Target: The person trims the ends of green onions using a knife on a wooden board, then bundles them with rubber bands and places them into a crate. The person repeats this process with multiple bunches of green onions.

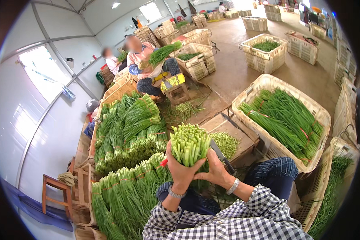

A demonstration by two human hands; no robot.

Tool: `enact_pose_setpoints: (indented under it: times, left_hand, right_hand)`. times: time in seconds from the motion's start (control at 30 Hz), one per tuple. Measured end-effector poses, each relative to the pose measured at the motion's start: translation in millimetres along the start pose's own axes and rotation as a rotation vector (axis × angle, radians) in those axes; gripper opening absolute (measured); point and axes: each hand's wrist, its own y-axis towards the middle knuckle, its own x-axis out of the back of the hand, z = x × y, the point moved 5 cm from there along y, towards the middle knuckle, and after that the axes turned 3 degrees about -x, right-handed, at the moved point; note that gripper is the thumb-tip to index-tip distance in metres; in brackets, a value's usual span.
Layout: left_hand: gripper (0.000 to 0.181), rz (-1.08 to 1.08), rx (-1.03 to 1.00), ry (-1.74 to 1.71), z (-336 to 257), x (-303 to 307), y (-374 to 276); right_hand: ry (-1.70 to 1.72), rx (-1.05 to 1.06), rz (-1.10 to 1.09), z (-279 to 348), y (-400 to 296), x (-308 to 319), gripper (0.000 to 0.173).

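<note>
A thick bundle of chives [189,144] stands upright in front of me, its pale cut ends facing up. My left hand [180,172] wraps around its near left side. Against its right side presses my right hand [216,169], so both hands grip the bundle. Close behind my right hand lies a dark metal blade [221,154]; whether my fingers touch it is hidden. A bit of red tie [164,162] shows beside my left hand. On the wooden board [243,141] beyond, a heap of short stem trimmings [226,144] is spread. The bundle's leafy lower part is mostly hidden.
Red-tied chive bundles [129,129] are stacked at left, more [129,186] nearer me. At right, a plastic crate [282,79] holds long bundles. A co-worker [144,57] sits ahead with chives, another person [111,60] behind. A wooden stool [58,187] stands left.
</note>
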Motion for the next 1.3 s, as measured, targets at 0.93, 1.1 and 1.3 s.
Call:
enact_pose_setpoints:
  times: [0.93, 1.1, 1.3]
  left_hand:
    - [0.057, 0.484, 0.51, -0.986, 65.0, -76.9, -63.5]
    - [0.06, 0.462, 0.601, -1.063, 78.1, -74.6, -70.1]
    - [0.059, 0.455, 0.62, -1.074, 89.0, -74.6, -74.4]
  right_hand:
    - [-0.023, -0.219, 0.019, -32.0, -33.9, 58.9, 0.077]
    - [0.166, -0.388, -0.2, -41.4, -30.8, 70.0, 0.039]
    - [-0.093, -0.23, -0.17, -31.1, -17.5, 68.6, 0.015]
